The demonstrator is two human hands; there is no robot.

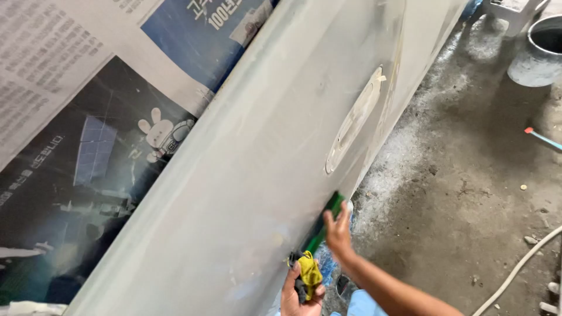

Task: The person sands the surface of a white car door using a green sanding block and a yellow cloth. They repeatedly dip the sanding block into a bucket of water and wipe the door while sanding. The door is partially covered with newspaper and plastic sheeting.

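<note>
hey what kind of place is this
Likely a car body repair or paint workshop: a grey sanded body panel masked with newspaper, a dusty concrete floor, and a metal bucket.

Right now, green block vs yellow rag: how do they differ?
The green block is long, flat-edged and rigid, while the yellow rag is soft and crumpled. The block is pressed against the grey panel under the right hand; the rag is bunched in the left hand, just off the panel as far as can be seen. The block sits higher, the rag below it. Both are hand-held at the panel's lower edge.
</note>
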